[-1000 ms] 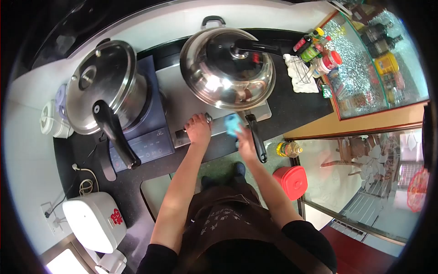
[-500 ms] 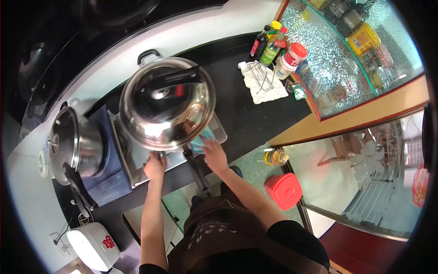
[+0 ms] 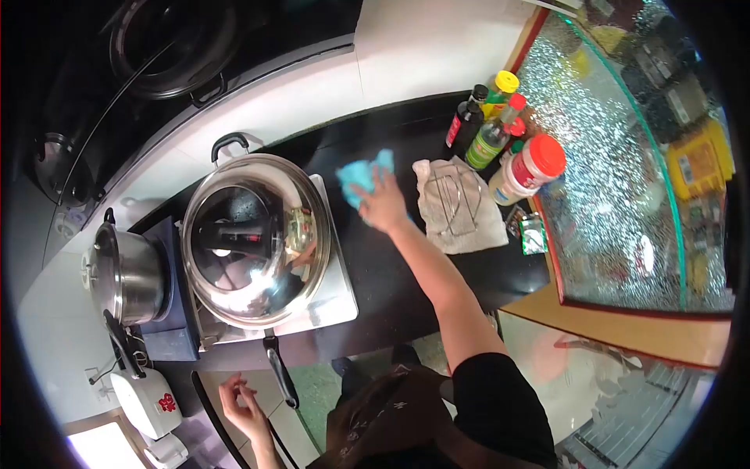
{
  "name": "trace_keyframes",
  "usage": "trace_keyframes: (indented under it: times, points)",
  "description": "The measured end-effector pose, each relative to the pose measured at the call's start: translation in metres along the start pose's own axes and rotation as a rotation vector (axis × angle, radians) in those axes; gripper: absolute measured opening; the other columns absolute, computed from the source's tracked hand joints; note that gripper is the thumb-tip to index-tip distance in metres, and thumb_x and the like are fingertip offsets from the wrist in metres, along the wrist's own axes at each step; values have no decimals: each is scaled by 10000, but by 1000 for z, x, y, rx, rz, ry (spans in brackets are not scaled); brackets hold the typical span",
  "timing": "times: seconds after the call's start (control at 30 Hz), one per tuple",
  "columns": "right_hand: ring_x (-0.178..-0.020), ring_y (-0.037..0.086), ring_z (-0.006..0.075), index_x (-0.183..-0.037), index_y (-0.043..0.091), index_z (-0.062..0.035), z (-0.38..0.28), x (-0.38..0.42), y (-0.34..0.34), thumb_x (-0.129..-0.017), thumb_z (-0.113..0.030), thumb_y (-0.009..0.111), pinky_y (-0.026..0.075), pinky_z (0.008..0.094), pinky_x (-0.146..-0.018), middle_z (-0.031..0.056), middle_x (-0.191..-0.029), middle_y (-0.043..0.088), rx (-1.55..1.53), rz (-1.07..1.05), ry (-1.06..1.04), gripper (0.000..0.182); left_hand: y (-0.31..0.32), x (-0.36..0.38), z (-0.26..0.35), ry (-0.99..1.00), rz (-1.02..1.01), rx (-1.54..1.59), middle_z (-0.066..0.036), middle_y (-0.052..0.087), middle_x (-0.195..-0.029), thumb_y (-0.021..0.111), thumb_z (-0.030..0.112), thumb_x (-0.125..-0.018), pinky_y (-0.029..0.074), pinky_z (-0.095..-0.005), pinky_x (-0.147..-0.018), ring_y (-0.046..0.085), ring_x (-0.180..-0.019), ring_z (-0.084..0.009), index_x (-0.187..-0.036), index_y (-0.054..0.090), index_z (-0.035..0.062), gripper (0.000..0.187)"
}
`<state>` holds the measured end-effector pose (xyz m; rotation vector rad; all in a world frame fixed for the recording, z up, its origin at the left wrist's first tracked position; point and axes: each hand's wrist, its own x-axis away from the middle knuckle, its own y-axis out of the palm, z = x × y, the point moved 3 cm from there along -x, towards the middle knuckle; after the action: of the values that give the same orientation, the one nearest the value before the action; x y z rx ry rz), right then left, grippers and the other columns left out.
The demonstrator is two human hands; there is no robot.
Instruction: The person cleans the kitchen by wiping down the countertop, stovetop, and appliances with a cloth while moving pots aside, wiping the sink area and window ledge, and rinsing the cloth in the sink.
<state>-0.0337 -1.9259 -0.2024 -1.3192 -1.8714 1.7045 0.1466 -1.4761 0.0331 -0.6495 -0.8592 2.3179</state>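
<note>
My right hand presses a light blue cloth onto the black countertop, right of the stove. Down at the front edge, below the counter, my left hand hangs with loosely bent fingers apart and nothing in it. A large wok with a shiny domed lid sits on the silver stove, its black handle pointing toward me. To the right of the cloth, a wire rack lies on a folded white towel.
Several sauce bottles and a red-lidded jar stand by the textured glass panel. On the left are a steel pressure cooker on a blue stove and a white appliance.
My right hand has moved with the blue cloth from the stove's front right to the counter farther back. My left hand has left the stove's front edge and dropped lower. The view has shifted.
</note>
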Motion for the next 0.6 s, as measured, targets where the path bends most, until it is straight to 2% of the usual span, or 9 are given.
trace_keyframes:
  times: [0.03, 0.13, 0.2, 0.23, 0.37, 0.43, 0.47, 0.53, 0.6]
  points:
    - [-1392, 252, 483, -1361, 533, -327, 22, -21, 16, -807, -369, 604, 230, 550, -1141, 258, -1522, 283, 66, 33, 68, 560, -3, 1, 16, 49, -29, -38, -117, 595, -889, 518, -38, -884, 497, -257, -601, 579, -662, -152, -1010, 611, -44, 157]
    - [-1367, 202, 569, -1389, 510, -266, 58, -80, 29, -874, -375, 540, 159, 612, -1137, 277, -1490, 326, 318, 91, 692, 527, 8, 9, 67, 92, -105, -47, -126, 589, -866, 519, -65, -848, 486, -260, -594, 589, -673, -167, -966, 618, -45, 155]
    - [-1362, 212, 570, -1388, 510, -266, 26, -85, 22, -876, -374, 550, 162, 633, -1124, 291, -1490, 312, 222, 4, 558, 525, 30, 14, 93, 135, -187, -17, -125, 605, -858, 559, -83, -794, 483, -282, -606, 597, -678, -192, -918, 635, -29, 155]
    - [-1359, 217, 571, -1388, 510, -265, 10, -82, 19, -877, -373, 556, 163, 643, -1117, 298, -1490, 305, 173, -41, 489, 524, 51, 7, 120, 287, -239, -48, -127, 622, -870, 581, -86, -769, 503, -318, -644, 614, -708, -231, -904, 651, -6, 172]
    - [-1382, 155, 577, -1377, 517, -259, -50, -4, 15, -865, -357, 566, 149, 641, -1123, 286, -1509, 280, -67, -8, 132, 524, 172, -18, 173, 417, -551, 89, -154, 622, -998, 665, 2, -786, 510, -396, -791, 618, -898, -339, -1008, 668, 31, 224]
    - [-1395, 167, 546, -1362, 529, -228, -72, 49, -7, -859, -345, 566, 156, 652, -1114, 290, -1508, 276, -177, -18, 126, 518, 253, -30, 174, 506, -607, 32, -150, 617, -1121, 631, 5, -792, 479, -407, -900, 597, -1061, -342, -1071, 648, 40, 281]
    - [-1398, 194, 512, -1349, 536, -220, -77, 80, -18, -846, -326, 583, 168, 627, -1124, 269, -1508, 287, -254, -13, 109, 517, 292, -38, 185, 696, -497, 39, -139, 603, -1170, 621, 39, -809, 465, -406, -942, 578, -1115, -335, -1090, 639, 46, 281]
    - [-1404, 249, 444, -1324, 549, -203, -89, 140, -36, -819, -288, 617, 193, 578, -1145, 225, -1510, 310, -413, 4, 85, 516, 370, -45, 188, 802, -508, -32, -114, 568, -1250, 613, 74, -812, 457, -420, -969, 520, -1216, -299, -1160, 600, 48, 350]
    - [-1407, 282, 398, -1300, 561, -181, -83, 176, -55, -793, -255, 647, 225, 537, -1151, 190, -1511, 326, -439, -81, 18, 520, 440, -52, 183, 853, -512, -183, -131, 572, -1241, 611, 87, -814, 443, -417, -995, 512, -1229, -302, -1203, 572, 15, 397]
